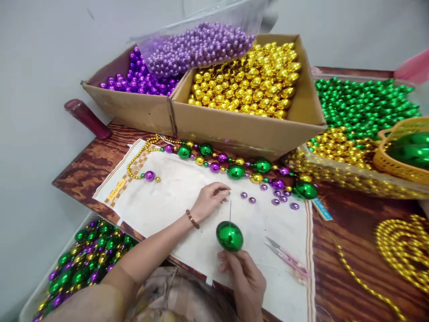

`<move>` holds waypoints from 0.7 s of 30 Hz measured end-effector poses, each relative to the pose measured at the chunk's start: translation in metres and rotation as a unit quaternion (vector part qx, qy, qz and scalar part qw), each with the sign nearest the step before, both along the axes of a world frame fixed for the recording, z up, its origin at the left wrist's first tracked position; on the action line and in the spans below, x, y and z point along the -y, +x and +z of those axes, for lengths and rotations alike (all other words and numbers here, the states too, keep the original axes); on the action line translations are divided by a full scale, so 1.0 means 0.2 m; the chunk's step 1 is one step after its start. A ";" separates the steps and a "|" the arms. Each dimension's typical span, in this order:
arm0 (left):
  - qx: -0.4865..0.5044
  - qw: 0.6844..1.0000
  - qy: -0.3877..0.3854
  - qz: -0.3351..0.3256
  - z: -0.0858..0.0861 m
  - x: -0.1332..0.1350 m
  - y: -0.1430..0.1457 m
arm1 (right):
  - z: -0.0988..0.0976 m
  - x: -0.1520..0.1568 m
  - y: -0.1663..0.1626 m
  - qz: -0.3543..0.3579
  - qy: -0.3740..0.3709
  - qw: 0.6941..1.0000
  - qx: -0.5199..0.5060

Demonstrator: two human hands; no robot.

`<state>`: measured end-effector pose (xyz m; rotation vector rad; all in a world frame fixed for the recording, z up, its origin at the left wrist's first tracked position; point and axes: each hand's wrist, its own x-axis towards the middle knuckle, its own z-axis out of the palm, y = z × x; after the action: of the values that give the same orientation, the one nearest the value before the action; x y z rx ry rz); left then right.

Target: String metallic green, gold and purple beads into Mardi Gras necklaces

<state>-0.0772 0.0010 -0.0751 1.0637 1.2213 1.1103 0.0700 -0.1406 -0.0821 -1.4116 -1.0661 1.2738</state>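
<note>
My left hand (pixel 212 201), with a brown bead bracelet at the wrist, is pinched on a small green bead (pixel 229 193) above the white cloth (pixel 181 192). Below and to its right, my right hand (pixel 246 277) is closed under a large shiny green bead (pixel 229 236). A thin needle (pixel 230 211) sticks up out of that bead, its tip just below the small one; the lower end is hidden by the fingers. Several loose purple beads (pixel 275 201) lie right of my left hand. Pink-handled thread snips (pixel 288 259) rest on the cloth beside my right hand.
A strung bead garland (pixel 236 171) runs along the cloth's back edge. Behind it stand cardboard boxes (pixel 234 129) of gold and purple beads. At right are a yellow basket (pixel 389 154) and coiled gold beads (pixel 402 250). Finished strands (pixel 83 264) fill a bin at lower left.
</note>
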 end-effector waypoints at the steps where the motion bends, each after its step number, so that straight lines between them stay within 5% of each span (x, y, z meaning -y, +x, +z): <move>1: -0.026 0.999 0.019 -0.012 0.01 -0.02 0.00 | 0.01 0.00 -0.01 -0.010 -0.002 1.000 0.003; 7: -0.286 0.939 0.166 -0.091 0.02 -0.12 0.02 | 0.02 -0.02 -0.06 -0.013 0.011 0.998 0.053; 15: -0.419 0.871 0.193 -0.167 -0.04 -0.20 0.04 | 0.00 -0.05 -0.14 -0.033 -0.004 0.999 -0.008; 21: -0.333 0.911 0.196 -0.141 -0.03 -0.20 0.03 | -0.01 -0.06 -0.13 -0.039 0.006 0.999 -0.005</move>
<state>-0.0718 0.0405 -0.0813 1.9763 1.3211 0.7944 0.0441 -0.1281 -0.0844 -1.4231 -1.0000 1.2152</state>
